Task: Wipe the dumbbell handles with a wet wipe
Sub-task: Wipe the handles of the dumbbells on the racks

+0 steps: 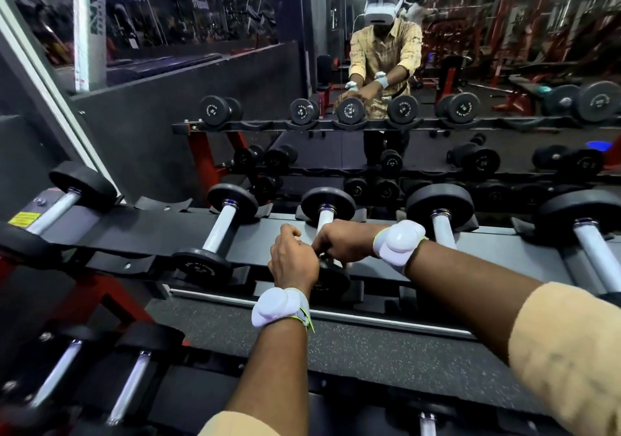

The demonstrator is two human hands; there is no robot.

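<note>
Closest in, the lower shelf of the rack (pixel 235 388) holds a row of small dumbbells (pixel 129 390) with shiny handles, and two tan sleeves (pixel 568 358) reach over it. Past that is a strip of speckled rubber flooring (pixel 369 345), seen between the shelves, and the rack's red frame (pixel 111 301). Both forearms carry a white wrist device (pixel 277 308) strapped just behind the hand. Up on the black top shelf (pixel 141 234) the hands meet at the middle dumbbell (pixel 327 202), which lies in its cradle pointing away from the person. The right hand (pixel 342 242) comes across from the right and is clenched round the handle (pixel 324 220), low on the bar. The left hand (pixel 294 261) sits just beside it, over the near weight, with fingers curled under. I cannot tell from here what it grasps, if anything, and any wipe is hidden beneath the fingers. Similar dumbbells rest to either side, one to the left (pixel 221 227) and one to the right (pixel 443 225), each apart in its own cradle. A yellow sticker (pixel 23 218) marks the shelf's left end. Behind the rack a wall mirror (pixel 336 153) doubles the dumbbell rows and shows the person in a checked shirt and white headset (pixel 383 9), bent over the rack. Behind that figure it reflects a dim gym of red machines (pixel 524 15).
</note>
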